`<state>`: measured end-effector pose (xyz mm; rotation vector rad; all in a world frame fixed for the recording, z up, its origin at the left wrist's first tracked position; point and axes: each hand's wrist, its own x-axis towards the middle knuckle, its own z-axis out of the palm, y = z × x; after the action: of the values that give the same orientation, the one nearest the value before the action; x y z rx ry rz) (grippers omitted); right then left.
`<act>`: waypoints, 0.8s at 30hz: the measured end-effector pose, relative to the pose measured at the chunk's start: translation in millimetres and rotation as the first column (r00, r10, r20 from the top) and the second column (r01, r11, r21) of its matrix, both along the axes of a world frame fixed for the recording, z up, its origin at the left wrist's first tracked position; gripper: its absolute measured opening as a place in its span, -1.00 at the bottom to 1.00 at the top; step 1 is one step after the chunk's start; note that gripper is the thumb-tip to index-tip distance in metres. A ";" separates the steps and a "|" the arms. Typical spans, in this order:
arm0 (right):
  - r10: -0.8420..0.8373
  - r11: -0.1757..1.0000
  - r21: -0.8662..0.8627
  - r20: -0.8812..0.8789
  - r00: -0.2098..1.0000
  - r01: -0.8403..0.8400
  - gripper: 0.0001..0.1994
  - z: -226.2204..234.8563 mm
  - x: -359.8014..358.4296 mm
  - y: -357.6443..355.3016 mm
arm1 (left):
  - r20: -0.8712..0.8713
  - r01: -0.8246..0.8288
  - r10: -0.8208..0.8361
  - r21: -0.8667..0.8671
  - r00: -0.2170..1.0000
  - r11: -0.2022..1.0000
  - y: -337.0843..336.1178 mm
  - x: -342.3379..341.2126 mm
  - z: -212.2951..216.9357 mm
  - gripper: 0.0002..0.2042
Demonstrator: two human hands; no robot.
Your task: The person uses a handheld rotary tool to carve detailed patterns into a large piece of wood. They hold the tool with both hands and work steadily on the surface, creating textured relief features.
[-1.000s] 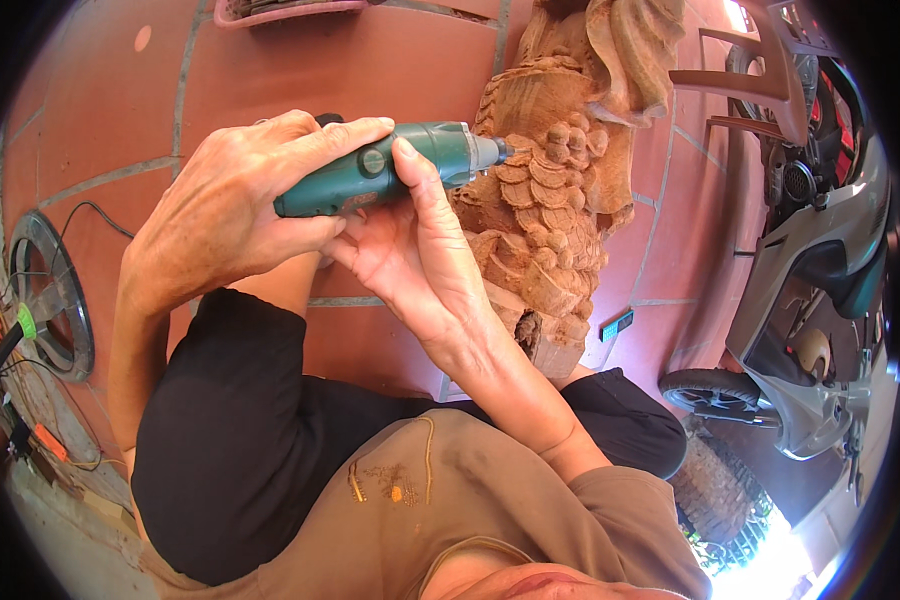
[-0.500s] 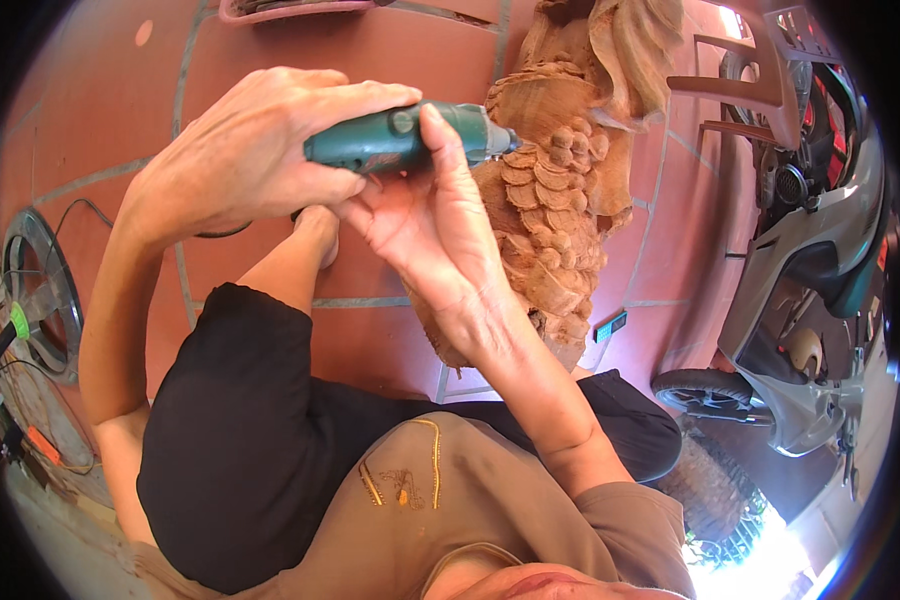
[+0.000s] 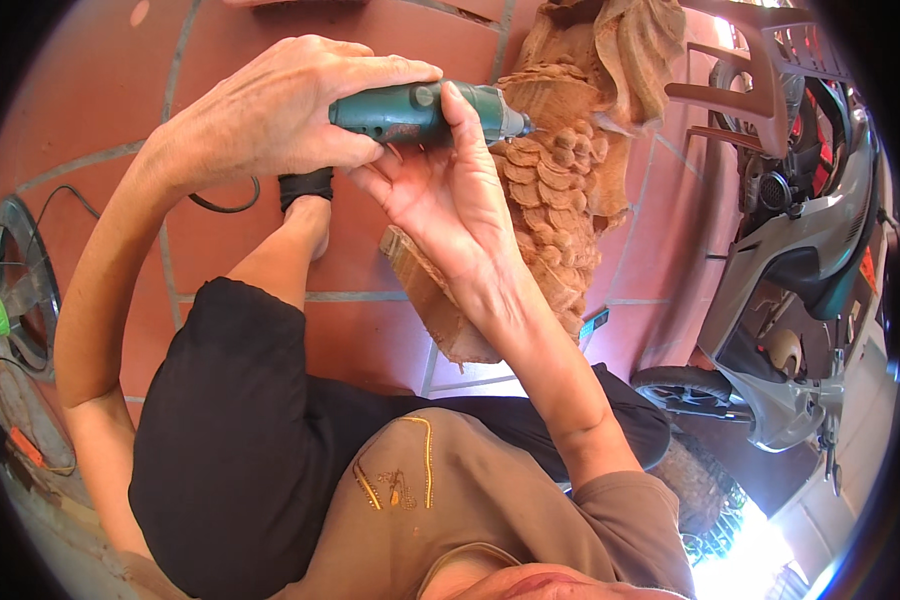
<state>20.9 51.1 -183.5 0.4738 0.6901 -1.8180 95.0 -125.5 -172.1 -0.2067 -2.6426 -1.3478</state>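
A green rotary tool (image 3: 400, 114) is held level in both hands, its grey metal nose pointing right. My left hand (image 3: 255, 108) is closed around its back end, thumb below and fingers above. My right hand (image 3: 445, 210) grips it from below, with the thumb pressed on the side near the nose and the other fingers partly hidden behind. The nose tip overlaps the edge of a brown wood carving (image 3: 552, 205) with scale-like layers and round knobs. Whether they touch, I cannot tell. My right forearm passes in front of the carving's lower part.
The carving stands on red floor tiles (image 3: 355, 330). At the right are a brown plastic chair (image 3: 760, 95) and a grey motorbike (image 3: 770, 300). A small teal device (image 3: 594, 325) lies beside the carving. Left are a wheel-like round frame (image 3: 25, 290) and a black cable (image 3: 225, 207).
Both hands and the rotary tool have moved slightly up and to the right. The whole view has shifted a little, and a strapped foot now shows more. Both grips look the same.
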 end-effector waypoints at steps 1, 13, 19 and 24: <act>-0.004 1.000 0.004 0.021 1.000 0.004 -0.55 -0.1 -0.2 -0.3 | -0.003 -0.004 0.004 -0.014 1.000 1.000 -0.1 -0.3 -0.9 -0.46; -0.036 0.999 0.005 0.028 0.999 0.036 -0.56 -4.7 -5.5 -2.1 | -0.119 -0.013 0.009 -0.031 0.993 0.999 -3.1 -7.1 -16.4 -0.44; -0.060 0.998 -0.008 0.022 0.998 0.060 -0.57 -2.1 -7.5 -0.9 | -0.112 0.002 -0.004 -0.022 0.994 1.000 -2.7 -13.0 -17.5 -0.40; -0.045 0.999 0.000 0.031 0.999 0.045 -0.57 -4.1 -6.4 -0.8 | 0.028 0.055 -0.054 -0.039 0.998 0.998 -6.5 -9.2 -15.4 -0.29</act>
<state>14.5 50.3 -187.6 0.5198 0.6627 -1.8492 85.8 -132.0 -187.6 -0.2701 -2.7060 -1.3244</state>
